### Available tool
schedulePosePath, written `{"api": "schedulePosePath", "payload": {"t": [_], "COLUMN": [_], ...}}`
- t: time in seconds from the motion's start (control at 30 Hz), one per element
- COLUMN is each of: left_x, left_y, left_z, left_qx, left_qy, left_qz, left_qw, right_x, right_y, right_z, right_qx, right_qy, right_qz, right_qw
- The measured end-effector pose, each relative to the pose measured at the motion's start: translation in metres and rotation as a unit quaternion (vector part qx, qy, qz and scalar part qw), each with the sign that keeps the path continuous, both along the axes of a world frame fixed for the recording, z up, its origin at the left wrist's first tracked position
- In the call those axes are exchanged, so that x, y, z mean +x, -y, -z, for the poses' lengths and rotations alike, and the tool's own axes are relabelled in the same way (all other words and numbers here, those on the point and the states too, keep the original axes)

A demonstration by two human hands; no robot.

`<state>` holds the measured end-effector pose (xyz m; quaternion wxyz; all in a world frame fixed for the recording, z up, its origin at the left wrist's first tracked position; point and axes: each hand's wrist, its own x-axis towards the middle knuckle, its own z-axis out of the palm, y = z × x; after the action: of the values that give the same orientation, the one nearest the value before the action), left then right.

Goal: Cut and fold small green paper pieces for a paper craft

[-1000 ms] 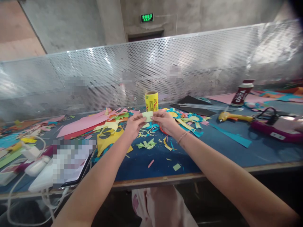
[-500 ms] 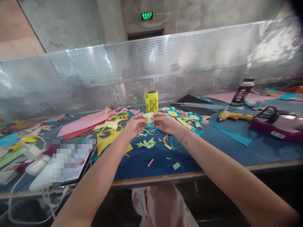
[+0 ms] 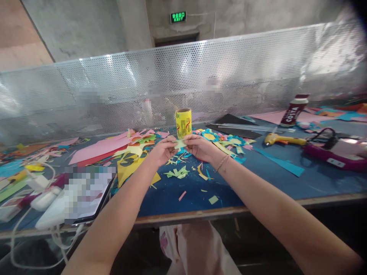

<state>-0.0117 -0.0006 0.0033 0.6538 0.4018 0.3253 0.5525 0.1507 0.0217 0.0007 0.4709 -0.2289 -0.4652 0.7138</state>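
Between my two hands is a small piece of light green paper (image 3: 180, 144), pinched at both sides. My left hand (image 3: 165, 151) grips its left edge with fingertips and thumb. On the other side, my right hand (image 3: 200, 148) is closed on the right edge. Just behind the paper a yellow printed roll (image 3: 183, 123) stands upright on the table. Light green paper cuttings (image 3: 177, 173) lie in a small pile below my hands. Blue and yellow paper flowers (image 3: 208, 135) sit beyond my right hand.
A yellow glue gun (image 3: 285, 139), a purple power strip (image 3: 335, 157) and a dark red bottle (image 3: 295, 110) are at right. A blurred-out tablet (image 3: 97, 194) and white cables (image 3: 13, 248) occupy the near left. Pink paper sheets (image 3: 100, 147) lie left; a perforated metal screen (image 3: 114, 91) runs behind.
The light green paper has tilted and shifted slightly down; its upper part no longer stands up above my fingertips. Both hands keep hold of it in nearly the same place.
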Motion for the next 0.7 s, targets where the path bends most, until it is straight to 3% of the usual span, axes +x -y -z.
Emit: {"api": "schedulePosePath", "payload": {"t": [0.43,0.7], "left_x": [0.0000,0.0040], "left_y": [0.0039,0.0047], "left_z": [-0.0037,-0.0016], "left_qx": [0.020,0.026], "left_qy": [0.021,0.027], "left_qz": [0.031,0.009], "left_qw": [0.999,0.999], "right_x": [-0.0005,-0.0016], "right_y": [0.0011,-0.0016], "right_z": [-0.0021,0.0009], "right_qx": [0.001,0.018], "right_qy": [0.011,-0.005], "right_qz": [-0.020,-0.009], "right_qw": [1.000,1.000]}}
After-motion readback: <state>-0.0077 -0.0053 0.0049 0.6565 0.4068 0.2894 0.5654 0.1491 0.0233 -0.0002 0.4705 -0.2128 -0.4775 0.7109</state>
